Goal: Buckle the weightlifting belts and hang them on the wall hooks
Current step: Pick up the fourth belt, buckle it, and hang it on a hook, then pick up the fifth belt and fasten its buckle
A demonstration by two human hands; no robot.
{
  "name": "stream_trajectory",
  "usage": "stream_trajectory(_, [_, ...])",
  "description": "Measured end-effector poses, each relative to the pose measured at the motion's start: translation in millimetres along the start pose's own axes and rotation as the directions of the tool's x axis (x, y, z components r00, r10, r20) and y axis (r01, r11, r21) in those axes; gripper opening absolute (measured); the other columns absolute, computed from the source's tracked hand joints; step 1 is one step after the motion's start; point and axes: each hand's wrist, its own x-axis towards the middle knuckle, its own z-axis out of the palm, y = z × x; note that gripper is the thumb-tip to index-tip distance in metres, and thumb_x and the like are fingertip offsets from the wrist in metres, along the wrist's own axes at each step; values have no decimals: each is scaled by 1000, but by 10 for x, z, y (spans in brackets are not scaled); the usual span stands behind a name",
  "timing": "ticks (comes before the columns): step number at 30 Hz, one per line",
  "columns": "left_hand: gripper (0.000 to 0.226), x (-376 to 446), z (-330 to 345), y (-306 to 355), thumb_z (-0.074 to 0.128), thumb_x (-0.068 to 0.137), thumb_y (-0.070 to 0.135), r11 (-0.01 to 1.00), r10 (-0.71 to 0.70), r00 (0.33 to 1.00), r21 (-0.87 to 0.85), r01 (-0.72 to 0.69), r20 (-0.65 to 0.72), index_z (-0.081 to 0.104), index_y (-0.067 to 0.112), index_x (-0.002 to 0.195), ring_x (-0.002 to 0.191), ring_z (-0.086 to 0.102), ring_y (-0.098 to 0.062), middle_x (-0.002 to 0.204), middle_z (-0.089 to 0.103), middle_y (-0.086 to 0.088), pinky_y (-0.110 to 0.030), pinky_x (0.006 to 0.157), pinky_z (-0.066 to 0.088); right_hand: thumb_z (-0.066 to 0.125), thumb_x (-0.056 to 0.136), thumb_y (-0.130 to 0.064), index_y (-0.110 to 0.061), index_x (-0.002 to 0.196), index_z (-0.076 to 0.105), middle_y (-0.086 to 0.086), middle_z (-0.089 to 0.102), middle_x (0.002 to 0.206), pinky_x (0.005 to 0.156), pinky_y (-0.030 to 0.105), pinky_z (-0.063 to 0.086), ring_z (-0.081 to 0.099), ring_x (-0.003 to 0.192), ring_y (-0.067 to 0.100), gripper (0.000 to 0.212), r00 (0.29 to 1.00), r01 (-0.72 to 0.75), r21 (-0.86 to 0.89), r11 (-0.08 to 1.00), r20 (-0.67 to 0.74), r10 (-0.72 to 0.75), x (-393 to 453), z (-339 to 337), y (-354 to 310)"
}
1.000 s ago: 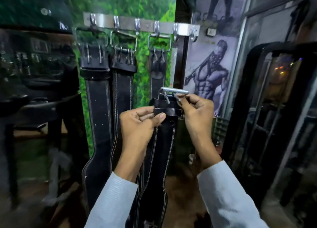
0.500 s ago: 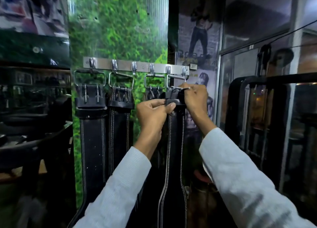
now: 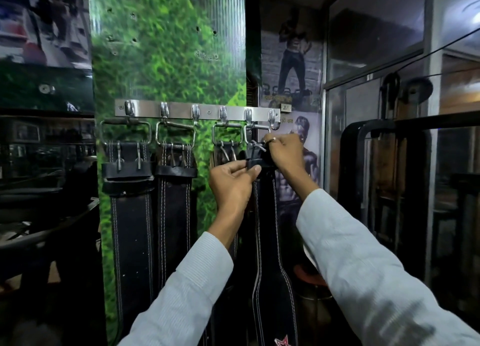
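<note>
Four black leather weightlifting belts with pale stitching hang along a brushed steel hook rail (image 3: 207,114) screwed to a panel printed with green foliage (image 3: 168,59). The leftmost belt (image 3: 131,215) hangs from the first hook by its steel buckle frame, the second belt (image 3: 175,210) at its 3 o'clock side hangs tilted from the next hooks, and the third belt (image 3: 225,150) is partly hidden behind the left hand (image 3: 231,182). The fourth belt (image 3: 267,241), at the 3 o'clock end of the rail, has its buckle frame (image 3: 255,131) at the last two hooks; whether it rests fully on them cannot be told. The left hand, fingers curled, pinches the belt's black keeper loop just below the buckle. The right hand (image 3: 284,153), at 2 o'clock from the left, curls its fingers round the belt's top by the prongs. Both arms wear pale ribbed sleeves (image 3: 363,280). A poster of a muscular torso (image 3: 301,143) covers the wall behind the right hand.
</note>
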Motion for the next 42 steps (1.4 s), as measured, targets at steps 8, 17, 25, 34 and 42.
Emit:
stream_trajectory(8, [29, -185, -129, -268, 75, 81, -14, 999, -49, 993, 29, 46, 111, 72, 15, 82, 81, 74, -22, 86, 77, -11, -34, 82, 60, 57, 102, -41, -3, 96, 75, 0, 70, 78, 66, 26, 51, 63, 70, 13, 41, 976, -124, 358, 925, 211, 49, -438, -82, 236])
stream_trajectory(17, [24, -577, -353, -756, 79, 81, -6, 981, -135, 985, 156, 117, 109, 74, 16, 90, 56, 65, 8, 61, 73, 13, -11, 59, 52, 54, 102, -50, -6, 86, 63, 8, 44, 72, 64, 31, 36, 40, 65, 17, 47, 942, -216, 320, 922, 317, 110, -1070, -108, 648])
stream_trajectory(25, [31, -1037, -602, -1207, 86, 77, 3, 896, -258, 966, 368, 247, -20, 65, 24, 85, 79, 69, -6, 77, 71, 11, -21, 81, 55, 57, 96, -60, -10, 88, 61, -2, 46, 54, 54, 27, 38, 43, 51, 12, 51, 810, -469, 236, 851, 498, 309, -1782, -227, 1071])
stream_trajectory(34, [26, -1694, -859, -1694, 90, 72, 7, 782, -446, 894, 466, 415, -46, 80, 15, 95, 90, 79, -20, 93, 82, -2, -43, 90, 63, 53, 104, -44, -1, 107, 73, 13, 78, 98, 67, 18, 55, 73, 79, 5, 47, 635, -607, 107, 787, 661, 400, -2559, -509, 1600])
stream_trajectory(42, [51, -2478, -1150, -2580, 90, 56, 12, 568, -612, 769, 572, 592, -187, 79, 13, 106, 101, 76, -24, 105, 80, -6, -50, 97, 59, 69, 96, -35, -23, 89, 71, 4, 72, 91, 93, 57, 55, 65, 89, 19, 14, 514, -653, -54, 755, 701, 495, -3465, -640, 2440])
